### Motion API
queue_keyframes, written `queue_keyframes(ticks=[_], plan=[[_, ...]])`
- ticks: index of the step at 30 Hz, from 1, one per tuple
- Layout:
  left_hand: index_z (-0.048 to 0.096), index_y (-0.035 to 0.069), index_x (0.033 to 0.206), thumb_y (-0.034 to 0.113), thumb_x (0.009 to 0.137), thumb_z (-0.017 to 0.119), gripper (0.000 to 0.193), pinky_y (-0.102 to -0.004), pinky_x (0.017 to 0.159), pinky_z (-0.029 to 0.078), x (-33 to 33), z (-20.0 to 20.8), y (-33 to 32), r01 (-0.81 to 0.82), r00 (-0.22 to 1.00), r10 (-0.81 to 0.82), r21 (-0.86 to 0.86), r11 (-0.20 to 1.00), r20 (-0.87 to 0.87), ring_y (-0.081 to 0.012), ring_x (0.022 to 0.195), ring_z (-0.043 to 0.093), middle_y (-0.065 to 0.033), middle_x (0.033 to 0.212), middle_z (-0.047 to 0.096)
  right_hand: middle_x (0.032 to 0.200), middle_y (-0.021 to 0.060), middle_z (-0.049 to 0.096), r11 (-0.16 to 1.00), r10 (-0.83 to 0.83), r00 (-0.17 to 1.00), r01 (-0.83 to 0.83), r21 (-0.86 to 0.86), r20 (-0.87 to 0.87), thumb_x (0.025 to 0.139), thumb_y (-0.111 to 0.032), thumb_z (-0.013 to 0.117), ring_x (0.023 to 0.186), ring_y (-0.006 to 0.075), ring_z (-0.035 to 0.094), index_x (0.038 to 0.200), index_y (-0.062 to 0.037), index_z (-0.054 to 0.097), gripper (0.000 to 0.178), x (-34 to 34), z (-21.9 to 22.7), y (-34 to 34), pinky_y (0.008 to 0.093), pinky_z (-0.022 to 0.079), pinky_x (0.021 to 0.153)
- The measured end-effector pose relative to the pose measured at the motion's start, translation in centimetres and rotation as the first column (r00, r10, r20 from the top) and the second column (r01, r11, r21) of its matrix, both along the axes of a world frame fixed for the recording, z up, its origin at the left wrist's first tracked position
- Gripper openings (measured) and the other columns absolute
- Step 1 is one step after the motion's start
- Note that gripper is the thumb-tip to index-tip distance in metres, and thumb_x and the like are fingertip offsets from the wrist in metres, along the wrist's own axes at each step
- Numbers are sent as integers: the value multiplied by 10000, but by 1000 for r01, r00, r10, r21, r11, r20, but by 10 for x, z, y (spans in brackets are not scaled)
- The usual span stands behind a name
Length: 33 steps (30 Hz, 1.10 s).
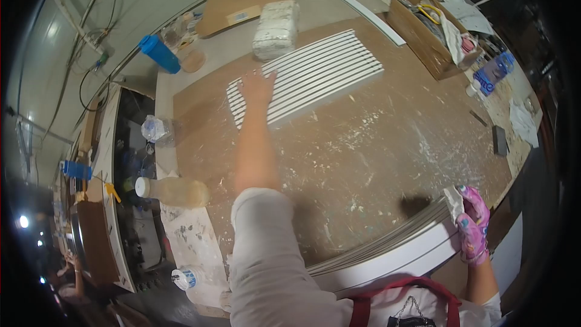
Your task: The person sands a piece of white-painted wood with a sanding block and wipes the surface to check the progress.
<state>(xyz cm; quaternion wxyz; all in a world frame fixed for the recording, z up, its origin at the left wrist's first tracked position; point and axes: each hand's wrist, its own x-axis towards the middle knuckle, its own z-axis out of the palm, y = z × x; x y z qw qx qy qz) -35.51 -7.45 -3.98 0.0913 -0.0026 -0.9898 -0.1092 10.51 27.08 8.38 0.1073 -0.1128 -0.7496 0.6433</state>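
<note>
Bare, with fingers spread, my left hand (257,88) lies on the left end of a row of white strips (321,72), set side by side with dark lines between them. At the near right, my right hand (474,227) wears a pink patterned glove. Its thumb and fingers close on a crumpled white cloth (452,204) at the right end of a stack of long white strips (387,245). This stack runs along the near edge of the table, and my left arm hides its left end.
A brown, paint-flecked board (363,145) covers the table. Behind the row stands a white wrapped bundle (275,29). A blue bottle (158,53) and a bottle of cloudy liquid (172,191) stand on the left. An open cardboard box (423,42) of tools and a dark block (499,140) lie right.
</note>
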Motion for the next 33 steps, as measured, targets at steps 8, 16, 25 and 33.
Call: queue_keyframes(ticks=[8, 16, 25, 33], plan=[[604, 20, 1135, 514, 893, 448, 572, -524, 1029, 281, 12, -5, 0, 23, 989, -18, 33, 999, -149, -345, 1107, 517, -203, 1127, 576, 1189, 103, 505, 998, -52, 998, 51, -25, -40, 776, -334, 719, 1107, 219, 502, 1210, 19, 545, 586, 1, -4, -5, 336, 375, 963], [598, 43, 1137, 510, 880, 459, 551, -535, 898, 360, 40, -15, 3, 35, 995, -40, -61, 998, -90, -344, 1046, 570, -199, 1064, 624, 1213, 126, 496, 1000, 14, 1000, -14, -18, 14, 790, -246, 707, 1100, 228, 518, 1217, 31, 539, 536, -5, 10, 0, 332, 416, 930], [554, 28, 1203, 520, 871, 506, 595, -557, 1011, 282, 85, -24, -8, 94, 994, -94, 11, 995, -52, -367, 1151, 494, -203, 1216, 542, 1231, 114, 494, 992, 37, 998, -43, -120, -58, 777, -235, 685, 1130, 227, 500, 1226, 41, 526, 550, -6, 11, -9, 339, 374, 979], [585, 21, 1153, 476, 885, 498, 534, -499, 1024, 292, 145, 6, 15, 164, 984, -164, -4, 986, -73, -313, 1128, 486, -153, 1179, 545, 1227, 91, 512, 997, 7, 996, -13, -79, -84, 816, -292, 675, 1140, 197, 495, 1238, 30, 521, 553, 0, 1, -8, 321, 353, 992]])
